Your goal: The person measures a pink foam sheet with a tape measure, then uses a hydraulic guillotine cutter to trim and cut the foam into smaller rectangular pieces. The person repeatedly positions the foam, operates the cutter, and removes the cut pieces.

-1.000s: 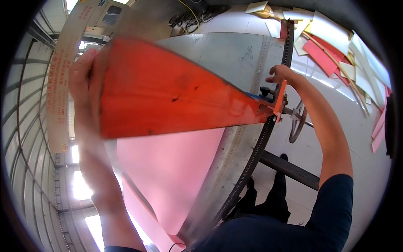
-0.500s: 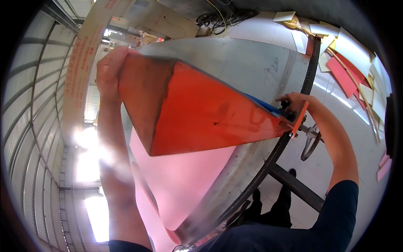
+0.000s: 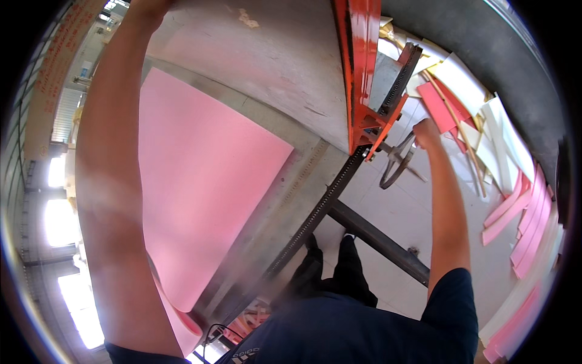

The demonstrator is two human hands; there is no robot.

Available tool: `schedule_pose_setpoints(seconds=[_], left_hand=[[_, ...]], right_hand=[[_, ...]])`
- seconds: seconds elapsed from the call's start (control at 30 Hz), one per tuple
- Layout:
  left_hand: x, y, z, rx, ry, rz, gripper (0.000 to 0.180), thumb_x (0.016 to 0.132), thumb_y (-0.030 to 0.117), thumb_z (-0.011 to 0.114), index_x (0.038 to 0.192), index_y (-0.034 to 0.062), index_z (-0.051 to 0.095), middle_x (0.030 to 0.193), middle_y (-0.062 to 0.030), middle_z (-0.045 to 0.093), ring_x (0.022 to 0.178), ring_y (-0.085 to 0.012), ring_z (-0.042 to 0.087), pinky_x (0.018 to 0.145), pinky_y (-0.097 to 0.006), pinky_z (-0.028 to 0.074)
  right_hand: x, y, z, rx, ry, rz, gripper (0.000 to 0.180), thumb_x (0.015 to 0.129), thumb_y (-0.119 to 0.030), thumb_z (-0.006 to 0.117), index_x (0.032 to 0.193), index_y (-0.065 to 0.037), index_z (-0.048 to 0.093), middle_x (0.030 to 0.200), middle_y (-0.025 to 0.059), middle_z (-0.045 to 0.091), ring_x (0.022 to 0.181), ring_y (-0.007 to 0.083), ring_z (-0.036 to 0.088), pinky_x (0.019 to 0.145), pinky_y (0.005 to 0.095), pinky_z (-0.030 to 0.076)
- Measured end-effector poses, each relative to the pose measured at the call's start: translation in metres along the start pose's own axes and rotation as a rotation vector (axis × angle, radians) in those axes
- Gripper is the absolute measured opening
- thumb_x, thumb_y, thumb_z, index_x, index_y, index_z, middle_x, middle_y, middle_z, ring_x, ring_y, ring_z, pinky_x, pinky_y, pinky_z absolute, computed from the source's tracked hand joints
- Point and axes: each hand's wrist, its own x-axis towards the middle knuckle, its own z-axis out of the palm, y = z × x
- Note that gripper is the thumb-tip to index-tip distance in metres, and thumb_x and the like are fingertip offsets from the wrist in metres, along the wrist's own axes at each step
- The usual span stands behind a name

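Note:
A dark handwheel (image 3: 395, 170) stands at the end of an orange metal frame (image 3: 364, 67). My right hand (image 3: 427, 132) is closed around part of the wheel's rim. A large grey metal panel (image 3: 260, 64) is joined to the frame and slopes toward the upper left. My left hand (image 3: 150, 7) is by the panel's upper left edge, and its fingers are cut off by the picture's top. Below the panel a pink foam-like sheet (image 3: 206, 182) lies flat on the grey metal table (image 3: 285, 200), with a rolled edge (image 3: 185, 327) at its near end.
A black toothed rack (image 3: 309, 227) runs along the table's right edge. From it a dark steel bar (image 3: 382, 242) extends over the tiled floor (image 3: 388, 212). White and pink offcuts (image 3: 521, 212) and a wooden stick (image 3: 451, 106) lie on the right. A tall cardboard sheet (image 3: 57, 79) stands at the far left.
My right hand has moved from beside the orange frame's end to the handwheel. The orange side panel has swung out of view, and the grey face shows instead. More of the pink sheet is visible.

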Motion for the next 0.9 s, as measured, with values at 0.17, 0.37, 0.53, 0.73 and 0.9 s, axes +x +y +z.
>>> schedule_pose_setpoints(seconds=[0.17,0.37,0.53,0.73,0.9], left_hand=[[-0.055,0.032,-0.008,0.087,0.016,0.05,0.026,0.091,0.024,0.063,0.083,0.001,0.071,0.077,-0.0004,0.065,0.071,-0.0093,0.056,0.069,-0.026,0.045],[-0.091,0.051,-0.019,0.188,0.018,-0.003,0.035,0.092,0.032,0.064,0.077,0.0013,0.068,0.071,-0.0002,0.061,0.066,-0.0094,0.052,0.064,-0.026,0.042],[-0.103,0.044,-0.029,0.312,0.003,0.064,0.04,0.092,0.037,0.063,0.076,0.0009,0.068,0.067,-0.0015,0.059,0.063,-0.0113,0.051,0.063,-0.029,0.043],[-0.11,0.05,-0.032,0.461,0.035,-0.033,0.045,0.091,0.042,0.06,0.082,-0.001,0.07,0.069,-0.0076,0.064,0.066,-0.0146,0.056,0.066,-0.033,0.045],[-0.112,0.059,-0.026,0.487,0.05,0.032,0.043,0.091,0.041,0.06,0.085,0.0003,0.073,0.074,-0.013,0.068,0.069,-0.0211,0.062,0.071,-0.036,0.048]], right_hand=[[-0.155,-0.061,0.046,-0.307,0.345,-0.052,0.049,0.093,-0.03,0.053,0.139,-0.013,0.046,0.088,0.013,0.071,0.083,0.0363,0.068,0.076,0.0531,0.052],[-0.213,-0.042,0.063,-0.007,0.385,-0.025,0.072,0.091,-0.038,0.057,0.148,-0.006,0.028,0.086,0.0057,0.071,0.081,0.0326,0.069,0.077,0.0461,0.052],[-0.1,-0.027,0.059,0.215,0.255,0.23,0.04,0.09,-0.031,0.058,0.114,0.001,0.057,0.068,0.014,0.064,0.065,0.0314,0.064,0.063,0.0445,0.05],[-0.045,-0.005,0.08,0.719,-0.169,0.313,0.027,0.089,-0.014,0.055,0.064,-0.005,0.054,0.051,0.0112,0.051,0.04,0.0242,0.043,0.038,0.0404,0.028],[-0.01,0.024,0.088,0.743,-0.299,0.37,0.029,0.089,-0.014,0.055,0.061,-0.005,0.055,0.048,0.0103,0.049,0.04,0.0238,0.043,0.038,0.0396,0.03]])
